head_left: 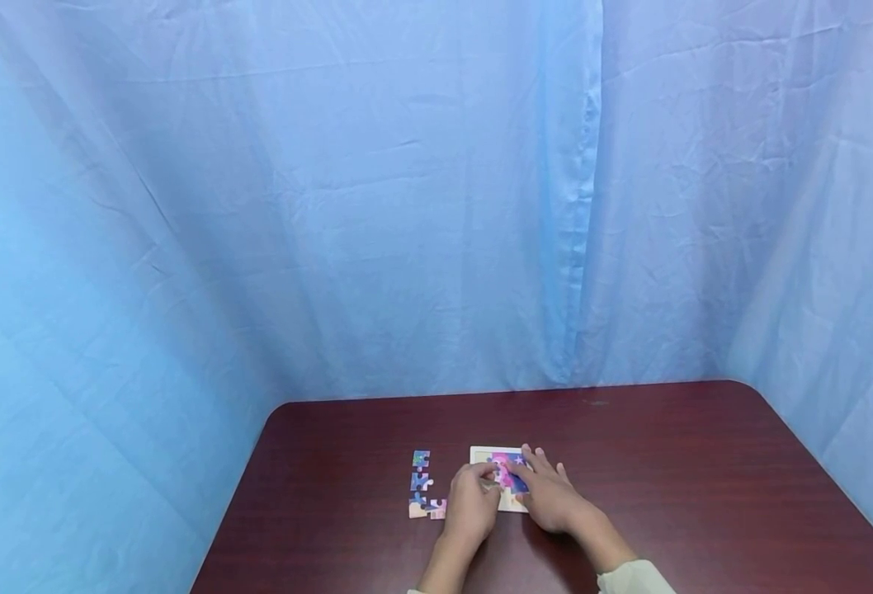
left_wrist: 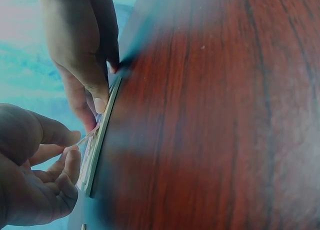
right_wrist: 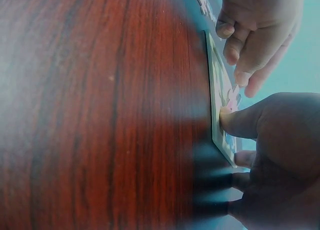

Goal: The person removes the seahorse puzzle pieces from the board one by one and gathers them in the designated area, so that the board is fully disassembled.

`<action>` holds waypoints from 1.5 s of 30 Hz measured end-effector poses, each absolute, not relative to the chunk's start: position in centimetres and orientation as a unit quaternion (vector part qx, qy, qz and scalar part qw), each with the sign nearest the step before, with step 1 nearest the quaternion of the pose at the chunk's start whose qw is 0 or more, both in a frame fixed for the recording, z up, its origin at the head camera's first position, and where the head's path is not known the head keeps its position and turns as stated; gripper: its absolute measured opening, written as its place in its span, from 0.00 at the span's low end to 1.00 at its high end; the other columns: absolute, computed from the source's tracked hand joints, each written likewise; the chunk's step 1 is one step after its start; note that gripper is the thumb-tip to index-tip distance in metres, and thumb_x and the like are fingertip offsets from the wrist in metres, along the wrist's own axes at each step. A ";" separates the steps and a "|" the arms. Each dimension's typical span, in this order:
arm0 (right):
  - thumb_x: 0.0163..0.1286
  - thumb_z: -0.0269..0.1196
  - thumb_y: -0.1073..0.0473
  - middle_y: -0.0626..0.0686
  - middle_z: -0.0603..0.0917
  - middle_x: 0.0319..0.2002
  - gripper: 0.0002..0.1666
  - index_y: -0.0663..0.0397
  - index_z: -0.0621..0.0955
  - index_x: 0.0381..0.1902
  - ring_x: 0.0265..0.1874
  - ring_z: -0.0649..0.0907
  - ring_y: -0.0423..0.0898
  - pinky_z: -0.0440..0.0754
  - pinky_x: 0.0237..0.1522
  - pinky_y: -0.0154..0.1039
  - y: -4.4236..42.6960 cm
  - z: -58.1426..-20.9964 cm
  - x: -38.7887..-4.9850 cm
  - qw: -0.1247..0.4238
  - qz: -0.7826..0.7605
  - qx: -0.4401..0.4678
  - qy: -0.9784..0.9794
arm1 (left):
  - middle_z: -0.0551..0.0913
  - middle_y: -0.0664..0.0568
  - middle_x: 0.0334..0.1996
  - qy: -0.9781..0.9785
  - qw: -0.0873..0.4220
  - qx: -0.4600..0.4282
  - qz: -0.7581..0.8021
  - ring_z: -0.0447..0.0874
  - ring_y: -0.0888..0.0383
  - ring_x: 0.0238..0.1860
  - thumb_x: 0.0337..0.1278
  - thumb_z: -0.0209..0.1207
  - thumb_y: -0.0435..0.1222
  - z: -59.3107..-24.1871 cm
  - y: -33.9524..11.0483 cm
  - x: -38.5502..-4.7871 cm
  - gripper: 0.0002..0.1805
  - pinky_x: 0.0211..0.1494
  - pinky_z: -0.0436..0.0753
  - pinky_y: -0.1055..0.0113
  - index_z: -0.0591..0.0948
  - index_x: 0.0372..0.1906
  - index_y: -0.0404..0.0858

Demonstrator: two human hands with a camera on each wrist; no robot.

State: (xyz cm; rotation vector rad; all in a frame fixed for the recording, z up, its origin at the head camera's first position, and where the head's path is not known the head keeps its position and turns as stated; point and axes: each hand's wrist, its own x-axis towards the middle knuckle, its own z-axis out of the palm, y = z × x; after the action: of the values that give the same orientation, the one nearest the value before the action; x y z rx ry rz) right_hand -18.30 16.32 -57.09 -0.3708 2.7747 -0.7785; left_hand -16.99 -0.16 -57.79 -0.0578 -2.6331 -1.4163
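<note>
A small jigsaw board (head_left: 511, 503) with a pale frame lies on the table, pink and purple pieces set in it. My left hand (head_left: 472, 505) is over the board's left side. In the left wrist view, its thumb and fingertips pinch a thin puzzle piece (left_wrist: 88, 138), tilted with one edge at the board. My right hand (head_left: 554, 500) rests on the board's right side. In the right wrist view, its thumb (right_wrist: 231, 121) presses on the board's face while the other fingers extend past the edge. Both hands hide part of the picture.
Several loose puzzle pieces (head_left: 419, 482) lie left of the board, one of them (head_left: 438, 509) close beside my left hand. The dark red wooden table (head_left: 332, 495) has rounded far corners. Blue curtains (head_left: 407, 206) hang behind it and at both sides.
</note>
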 end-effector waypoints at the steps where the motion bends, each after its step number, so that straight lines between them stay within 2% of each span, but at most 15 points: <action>1: 0.76 0.62 0.62 0.70 0.56 0.83 0.32 0.56 0.73 0.76 0.83 0.54 0.72 0.47 0.78 0.77 16.3 -57.1 -18.3 0.118 -0.268 -0.127 0.948 | 0.87 0.50 0.37 -0.879 0.078 -0.018 -0.469 0.83 0.60 0.37 0.49 0.69 0.24 -57.8 -0.1 -17.0 0.19 0.42 0.82 0.67 0.91 0.49 0.36; 5: 0.76 0.63 0.61 0.70 0.57 0.83 0.32 0.56 0.73 0.76 0.83 0.54 0.73 0.48 0.78 0.77 16.3 -57.1 -18.2 0.119 -0.269 -0.130 0.947 | 0.87 0.52 0.36 -0.888 0.077 -0.006 -0.454 0.85 0.56 0.40 0.47 0.70 0.25 -57.7 -0.1 -17.1 0.18 0.45 0.83 0.62 0.91 0.47 0.37; 11: 0.77 0.63 0.61 0.69 0.57 0.83 0.32 0.55 0.73 0.76 0.84 0.54 0.71 0.49 0.78 0.77 16.2 -57.0 -18.3 0.118 -0.265 -0.126 0.949 | 0.88 0.53 0.34 -0.892 0.075 0.001 -0.446 0.85 0.56 0.39 0.46 0.71 0.27 -57.8 -0.1 -17.3 0.19 0.44 0.83 0.61 0.91 0.48 0.37; 19: 0.77 0.62 0.61 0.68 0.57 0.83 0.31 0.54 0.74 0.76 0.84 0.54 0.70 0.49 0.78 0.76 16.3 -57.2 -18.4 0.117 -0.260 -0.121 0.951 | 0.86 0.52 0.33 -0.899 0.071 -0.032 -0.430 0.80 0.61 0.34 0.47 0.70 0.26 -57.9 -0.2 -17.7 0.27 0.41 0.81 0.64 0.87 0.59 0.35; 24: 0.76 0.63 0.62 0.70 0.58 0.83 0.31 0.56 0.74 0.75 0.83 0.55 0.71 0.50 0.78 0.77 16.3 -57.2 -18.4 0.108 -0.261 -0.129 0.950 | 0.82 0.52 0.33 -0.905 0.058 -0.050 -0.419 0.76 0.64 0.34 0.47 0.69 0.27 -57.7 -0.4 -17.9 0.25 0.39 0.79 0.66 0.89 0.55 0.35; 29: 0.75 0.64 0.63 0.70 0.58 0.82 0.30 0.57 0.75 0.74 0.83 0.56 0.72 0.51 0.77 0.77 16.3 -57.1 -18.4 0.100 -0.262 -0.133 0.950 | 0.80 0.53 0.33 -0.905 0.038 -0.047 -0.422 0.71 0.66 0.31 0.45 0.75 0.31 -57.6 -0.6 -18.0 0.27 0.37 0.75 0.68 0.88 0.56 0.37; 45: 0.76 0.63 0.62 0.70 0.57 0.83 0.32 0.57 0.73 0.76 0.83 0.55 0.71 0.49 0.78 0.77 16.4 -57.1 -18.2 0.113 -0.267 -0.127 0.949 | 0.82 0.53 0.34 -0.905 0.034 -0.036 -0.423 0.75 0.64 0.31 0.49 0.77 0.32 -58.1 -0.4 -17.9 0.22 0.37 0.76 0.65 0.85 0.52 0.40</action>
State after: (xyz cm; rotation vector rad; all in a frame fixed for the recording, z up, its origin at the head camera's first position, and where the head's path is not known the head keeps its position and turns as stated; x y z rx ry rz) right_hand -18.25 16.40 -57.12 -0.3725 2.7829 -0.7840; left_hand -17.88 -0.39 -58.13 -0.1097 -2.7813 -1.3019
